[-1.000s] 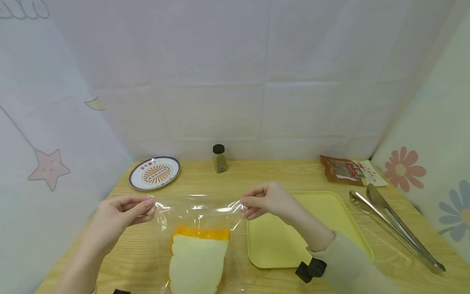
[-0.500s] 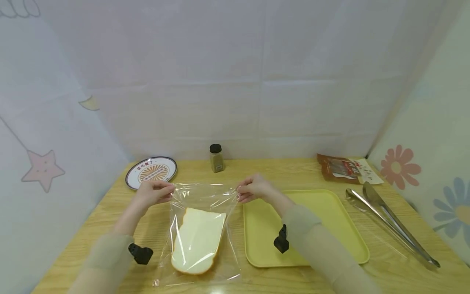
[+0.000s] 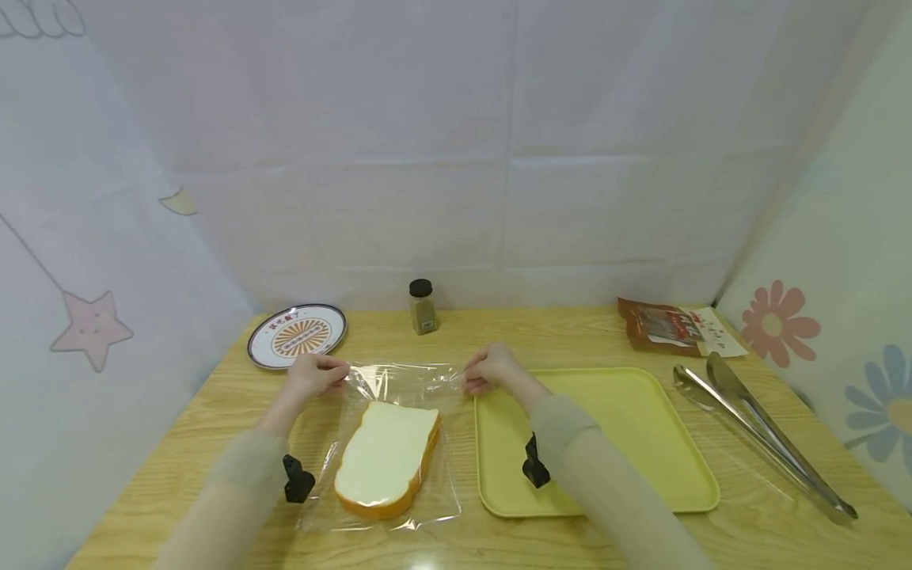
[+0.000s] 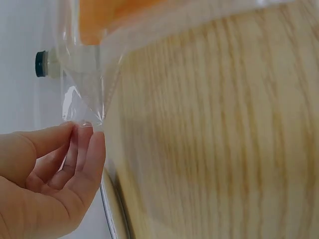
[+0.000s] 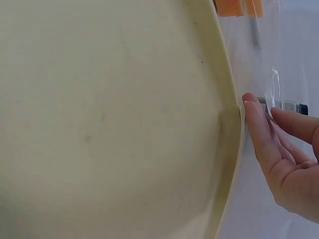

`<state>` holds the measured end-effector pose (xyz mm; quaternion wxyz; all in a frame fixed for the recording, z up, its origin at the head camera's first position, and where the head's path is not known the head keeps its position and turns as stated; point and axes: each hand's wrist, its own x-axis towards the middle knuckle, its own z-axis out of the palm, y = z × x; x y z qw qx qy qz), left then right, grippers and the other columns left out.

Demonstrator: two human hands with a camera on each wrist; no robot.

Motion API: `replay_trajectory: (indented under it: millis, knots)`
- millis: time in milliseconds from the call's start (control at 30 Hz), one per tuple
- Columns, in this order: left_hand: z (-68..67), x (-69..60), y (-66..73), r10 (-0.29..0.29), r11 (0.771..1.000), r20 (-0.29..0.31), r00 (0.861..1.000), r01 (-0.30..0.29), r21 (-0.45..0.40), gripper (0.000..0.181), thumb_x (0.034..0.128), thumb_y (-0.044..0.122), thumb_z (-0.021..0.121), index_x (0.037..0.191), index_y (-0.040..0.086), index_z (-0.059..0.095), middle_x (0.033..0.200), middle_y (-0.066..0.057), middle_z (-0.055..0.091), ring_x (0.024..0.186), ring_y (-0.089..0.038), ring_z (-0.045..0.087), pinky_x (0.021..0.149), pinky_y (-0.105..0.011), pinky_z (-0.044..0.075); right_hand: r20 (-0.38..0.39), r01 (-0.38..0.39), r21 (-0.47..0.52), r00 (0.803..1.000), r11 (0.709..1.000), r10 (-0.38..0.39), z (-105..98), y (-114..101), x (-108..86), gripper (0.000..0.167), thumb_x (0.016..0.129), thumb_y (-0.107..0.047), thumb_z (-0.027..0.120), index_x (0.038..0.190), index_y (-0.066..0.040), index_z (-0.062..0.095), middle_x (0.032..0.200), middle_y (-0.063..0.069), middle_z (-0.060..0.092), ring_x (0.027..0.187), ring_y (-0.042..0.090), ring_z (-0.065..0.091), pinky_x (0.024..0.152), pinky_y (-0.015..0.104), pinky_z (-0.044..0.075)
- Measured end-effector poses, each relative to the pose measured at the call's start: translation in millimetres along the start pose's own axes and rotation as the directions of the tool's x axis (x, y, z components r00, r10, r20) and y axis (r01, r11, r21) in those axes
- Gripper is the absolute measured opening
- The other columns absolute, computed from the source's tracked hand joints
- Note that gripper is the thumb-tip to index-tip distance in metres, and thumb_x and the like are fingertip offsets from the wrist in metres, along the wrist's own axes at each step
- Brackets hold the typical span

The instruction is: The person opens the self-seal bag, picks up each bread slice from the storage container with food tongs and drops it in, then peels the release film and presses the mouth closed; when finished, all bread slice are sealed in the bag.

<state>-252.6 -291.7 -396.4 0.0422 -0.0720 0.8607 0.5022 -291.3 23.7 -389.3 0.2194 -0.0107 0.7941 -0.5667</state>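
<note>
A clear plastic bag (image 3: 450,483) lies on the table with a thick slice of bread (image 3: 388,455) inside it, white-faced with an orange-brown crust. My left hand (image 3: 312,378) pinches the bag's far left corner between thumb and fingers, also plain in the left wrist view. At the far right corner my right hand (image 3: 493,370) pinches the film in the same way, close to the left rim of a yellow tray (image 3: 606,443). Between both hands the bag's far edge is stretched straight.
Behind the left hand stands a patterned plate (image 3: 267,340). A black-capped seasoning jar (image 3: 423,309) is at the back middle. Back right lies a brown food packet (image 3: 663,326). Metal tongs (image 3: 773,443) rest right of the tray.
Both hands have moved away from the body and lower, pinching the bag throughout. The bag and bread came into full view and now lie flatter on the table.
</note>
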Motion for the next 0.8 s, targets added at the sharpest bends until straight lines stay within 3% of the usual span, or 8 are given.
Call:
replay_trajectory:
  millis: [67,133,300,400,500,667,800]
  knots:
    - [1.6,1.6,-0.6,-0.006,0.999,-0.019,1.0,0.007,0.034,0.033,0.0913,0.008,0.06,0.114,-0.016,0.058,0.095,-0.025,0.068,0.072,-0.015,0.069,0.069,-0.03,0.06,-0.009,-0.001,0.014,1.0,1.0,0.001,-1.4,0.4,1.3,0.021,0.085,0.007,0.062,0.106,0.013,0.061,0.092,0.027,0.068,0.074,0.029,0.071,0.07,0.034,0.06]
    - [2.3,1.6,0.0,0.004,0.993,-0.026,1.0,-0.001,0.12,0.033,0.0918,0.01,0.058,0.115,-0.013,0.059,0.097,-0.025,0.068,0.076,-0.019,0.069,0.07,-0.032,0.06,-0.009,0.015,0.02,1.0,1.0,-0.015,-4.1,1.6,2.3,0.022,0.086,0.006,0.061,0.107,0.014,0.061,0.095,0.029,0.068,0.082,0.032,0.071,0.074,0.035,0.06]
    - [3.2,-2.5,8.5,0.091,0.923,-0.014,0.996,-0.079,0.376,0.04,0.0946,0.019,0.053,0.123,-0.008,0.055,0.116,-0.031,0.06,0.106,-0.043,0.058,0.089,-0.047,0.052,-0.031,0.078,-0.034,0.996,0.996,-0.079,-18.2,2.5,-1.6,0.028,0.09,-0.001,0.059,0.116,0.01,0.058,0.108,0.026,0.065,0.096,0.033,0.067,0.085,0.039,0.057]
    - [3.0,-4.8,19.9,0.132,0.899,-0.011,0.991,-0.115,0.423,0.043,0.0963,0.021,0.049,0.128,-0.008,0.05,0.124,-0.035,0.052,0.116,-0.049,0.049,0.097,-0.054,0.045,-0.083,0.12,-0.15,0.988,0.981,-0.134,-31.2,-1.6,-7.4,0.031,0.091,-0.008,0.058,0.12,0.005,0.058,0.114,0.022,0.063,0.101,0.032,0.065,0.09,0.041,0.054]
    - [0.8,-6.3,34.4,0.157,0.867,-0.011,0.988,-0.132,0.48,0.046,0.0974,0.023,0.046,0.129,-0.01,0.047,0.13,-0.035,0.048,0.12,-0.05,0.045,0.1,-0.057,0.041,-0.124,0.163,-0.274,0.971,0.948,-0.203,-45.3,-7.2,-14.2,0.033,0.092,-0.012,0.057,0.122,0.002,0.057,0.118,0.021,0.062,0.106,0.033,0.061,0.091,0.043,0.052]
    - [0.6,-12.1,58.3,0.152,0.77,-0.035,0.988,-0.096,0.63,0.055,0.0994,0.035,0.043,0.138,-0.003,0.04,0.14,-0.029,0.041,0.126,-0.05,0.039,0.102,-0.067,0.033,-0.11,0.231,-0.424,0.946,0.876,-0.303,-67.0,-14.3,-29.0,0.045,0.094,-0.016,0.055,0.134,0.004,0.046,0.129,0.025,0.054,0.12,0.038,0.051,0.098,0.048,0.048]
    - [6.3,-21.5,73.3,0.226,0.712,-0.084,0.97,-0.106,0.695,0.058,0.0991,0.047,0.039,0.145,0.011,0.033,0.148,-0.024,0.031,0.133,-0.051,0.027,0.102,-0.076,0.017,-0.101,0.285,-0.583,0.904,0.761,-0.416,-79.9,-16.7,-45.1,0.057,0.095,-0.021,0.055,0.141,0.005,0.034,0.141,0.027,0.042,0.13,0.044,0.04,0.106,0.057,0.036]
